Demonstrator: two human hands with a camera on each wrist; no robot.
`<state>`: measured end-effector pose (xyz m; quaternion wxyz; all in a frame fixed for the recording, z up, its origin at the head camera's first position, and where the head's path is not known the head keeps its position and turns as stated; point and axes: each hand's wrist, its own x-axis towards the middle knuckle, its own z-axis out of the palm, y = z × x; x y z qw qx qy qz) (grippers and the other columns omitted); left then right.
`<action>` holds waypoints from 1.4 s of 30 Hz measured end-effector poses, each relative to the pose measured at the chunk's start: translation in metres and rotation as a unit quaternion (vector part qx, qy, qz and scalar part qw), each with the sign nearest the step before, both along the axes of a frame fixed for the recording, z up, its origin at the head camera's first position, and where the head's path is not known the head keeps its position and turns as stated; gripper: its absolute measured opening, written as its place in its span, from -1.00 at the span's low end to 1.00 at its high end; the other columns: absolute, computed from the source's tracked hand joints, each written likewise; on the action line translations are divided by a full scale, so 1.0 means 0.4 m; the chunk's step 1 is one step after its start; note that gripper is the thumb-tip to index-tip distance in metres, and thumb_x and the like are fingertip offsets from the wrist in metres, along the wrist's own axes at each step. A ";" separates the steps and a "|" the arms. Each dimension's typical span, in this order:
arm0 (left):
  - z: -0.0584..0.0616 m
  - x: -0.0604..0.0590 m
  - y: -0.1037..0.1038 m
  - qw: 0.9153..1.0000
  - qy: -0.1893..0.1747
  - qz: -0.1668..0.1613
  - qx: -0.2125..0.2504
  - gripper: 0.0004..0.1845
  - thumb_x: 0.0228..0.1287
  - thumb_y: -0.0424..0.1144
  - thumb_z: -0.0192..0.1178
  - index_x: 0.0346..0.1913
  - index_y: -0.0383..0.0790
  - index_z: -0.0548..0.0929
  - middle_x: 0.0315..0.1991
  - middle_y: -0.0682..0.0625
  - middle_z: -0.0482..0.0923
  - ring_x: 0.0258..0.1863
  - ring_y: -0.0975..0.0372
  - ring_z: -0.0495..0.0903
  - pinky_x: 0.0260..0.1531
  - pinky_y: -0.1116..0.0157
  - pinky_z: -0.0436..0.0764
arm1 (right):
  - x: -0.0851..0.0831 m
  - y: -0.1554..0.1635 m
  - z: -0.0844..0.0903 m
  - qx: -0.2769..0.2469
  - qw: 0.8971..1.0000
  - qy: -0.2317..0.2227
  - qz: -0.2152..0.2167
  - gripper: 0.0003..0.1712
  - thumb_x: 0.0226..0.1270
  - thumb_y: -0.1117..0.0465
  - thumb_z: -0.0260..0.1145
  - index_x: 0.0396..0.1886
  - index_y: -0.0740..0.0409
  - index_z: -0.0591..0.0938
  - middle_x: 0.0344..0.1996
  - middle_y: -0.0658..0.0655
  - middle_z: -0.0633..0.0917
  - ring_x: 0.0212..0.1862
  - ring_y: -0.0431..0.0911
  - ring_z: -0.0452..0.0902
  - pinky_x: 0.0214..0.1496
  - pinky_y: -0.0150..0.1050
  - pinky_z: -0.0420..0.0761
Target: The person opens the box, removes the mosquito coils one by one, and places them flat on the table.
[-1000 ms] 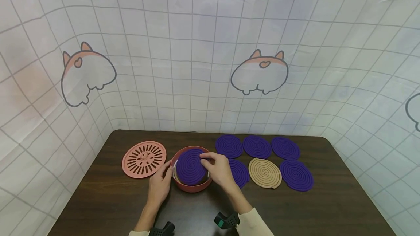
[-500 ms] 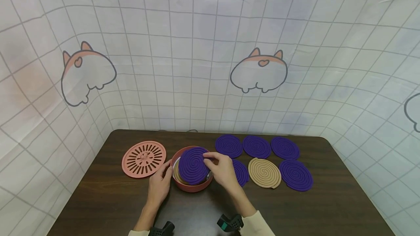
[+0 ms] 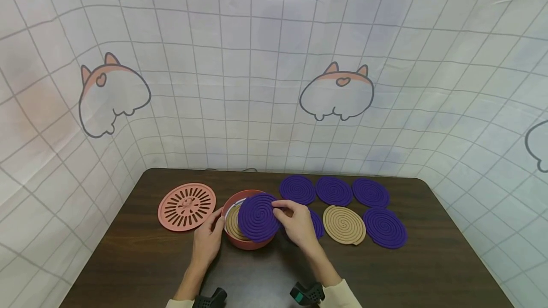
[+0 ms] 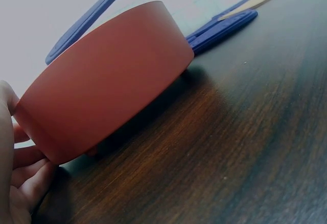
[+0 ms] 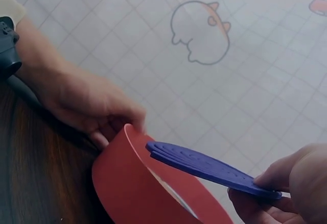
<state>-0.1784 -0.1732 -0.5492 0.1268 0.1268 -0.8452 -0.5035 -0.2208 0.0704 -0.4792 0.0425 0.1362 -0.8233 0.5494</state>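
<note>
Coil point(image 3: 257, 216) pinched in right grip point(image 3: 299, 225) | left grip point(image 3: 208, 240) holds bowl point(image 3: 248, 243)

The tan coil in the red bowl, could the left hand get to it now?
Probably not easily. The left hand grips the red bowl, and the tilted purple coil in the right hand covers most of the tan coil.
</note>
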 end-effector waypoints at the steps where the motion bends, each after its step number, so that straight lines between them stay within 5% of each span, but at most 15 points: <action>1: 0.001 0.000 0.001 1.000 -0.001 0.000 0.000 -0.57 0.52 -0.03 0.04 0.32 -0.08 0.58 0.26 -0.09 0.61 0.31 0.03 0.54 0.28 -0.03 0.50 | 0.000 0.003 -0.001 -0.001 1.000 -0.002 0.000 -0.82 0.27 0.31 0.40 -0.15 0.12 0.80 -0.41 0.08 0.73 -0.47 -0.28 0.41 -0.41 -0.45 0.41; 11: 0.005 -0.004 0.004 1.000 -0.006 0.002 -0.001 -0.56 0.53 -0.03 0.03 0.33 -0.09 0.57 0.28 -0.10 0.59 0.31 0.01 0.54 0.28 -0.05 0.49 | 0.005 0.028 -0.003 -0.018 0.999 -0.029 -0.003 -0.82 0.28 0.30 0.39 -0.14 0.10 0.80 -0.45 0.04 0.68 -0.51 -0.29 0.38 -0.48 -0.46 0.38; 31: 0.002 -0.005 0.002 1.000 -0.020 -0.002 0.008 -0.53 0.54 0.03 0.01 0.36 -0.08 0.53 0.32 -0.11 0.55 0.36 0.03 0.48 0.35 -0.06 0.43 | 0.036 0.066 -0.009 -0.063 0.996 -0.061 -0.013 -0.80 0.29 0.31 0.40 -0.11 0.18 0.78 -0.15 0.18 0.78 -0.40 -0.34 0.53 -0.34 -0.48 0.52; 42: 0.005 -0.003 0.003 1.000 -0.016 -0.005 0.012 -0.54 0.54 0.01 0.02 0.35 -0.08 0.54 0.30 -0.11 0.57 0.36 0.03 0.49 0.33 -0.06 0.45 | 0.052 0.103 -0.030 -0.075 0.995 -0.069 -0.010 -0.84 0.28 0.37 0.38 -0.15 0.23 0.77 -0.15 0.22 0.76 -0.38 -0.35 0.51 -0.31 -0.50 0.52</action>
